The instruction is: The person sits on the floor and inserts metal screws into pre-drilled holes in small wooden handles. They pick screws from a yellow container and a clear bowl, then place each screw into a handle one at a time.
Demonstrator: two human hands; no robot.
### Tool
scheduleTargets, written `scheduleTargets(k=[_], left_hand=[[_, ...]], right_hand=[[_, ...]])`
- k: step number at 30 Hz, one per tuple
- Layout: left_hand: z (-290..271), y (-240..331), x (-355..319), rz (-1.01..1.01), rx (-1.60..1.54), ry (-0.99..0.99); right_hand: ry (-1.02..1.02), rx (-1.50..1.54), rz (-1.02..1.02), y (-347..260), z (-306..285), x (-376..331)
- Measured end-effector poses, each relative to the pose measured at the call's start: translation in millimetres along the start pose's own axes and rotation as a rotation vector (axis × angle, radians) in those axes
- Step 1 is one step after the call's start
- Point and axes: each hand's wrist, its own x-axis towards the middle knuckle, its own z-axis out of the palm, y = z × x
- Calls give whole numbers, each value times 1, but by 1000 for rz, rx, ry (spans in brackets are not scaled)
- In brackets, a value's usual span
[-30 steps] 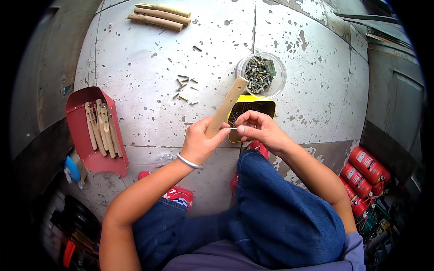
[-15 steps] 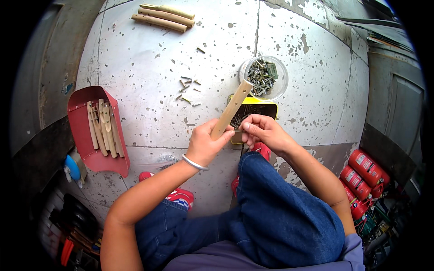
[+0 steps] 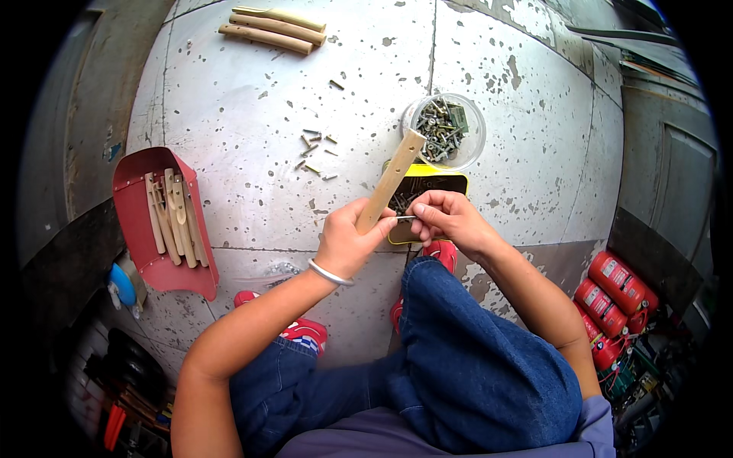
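My left hand (image 3: 345, 243) is closed around the lower part of a pale wooden handle (image 3: 392, 177), which slants up to the right and has small holes near its far end. Between the fingertips of both hands runs a thin metal bolt (image 3: 405, 218). My right hand (image 3: 452, 221) pinches the bolt's right end, and my left thumb and finger touch its left end. Just behind my fingers sits a dark tub with a yellow rim (image 3: 427, 169), holding bolts. Beyond it stands a clear round tub (image 3: 481, 130) full of bolts and screws.
Several loose bolts (image 3: 311, 147) lie on the worn white floor left of the tubs. Wooden handles (image 3: 275, 32) lie at the far left. A red metal scoop (image 3: 172, 281) at left holds more wooden pieces (image 3: 183, 221). Red fire extinguishers (image 3: 615, 282) are stacked at right.
My hands have barely shifted, and both stay on the bolt, which now looks greyer and slightly turned. The wooden handle remains in my left hand.
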Motion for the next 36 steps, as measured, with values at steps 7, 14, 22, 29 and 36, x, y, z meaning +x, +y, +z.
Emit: scheduleTargets(k=[7, 14, 22, 29, 36], left_hand=[[1, -5, 5, -97, -144, -49], [-11, 7, 7, -198, -257, -112], [10, -9, -8, -183, -151, -109], [-12, -9, -10, -176, -152, 101], [-21, -17, -14, -102, -323, 304]], right_hand=[[47, 4, -134, -2, 1, -2], [120, -234, -371, 0, -6, -2], [153, -186, -456, -115, -4, 20], [-33, -833, -408, -142, 26, 95], [31, -1614, -661, -100, 58, 157]])
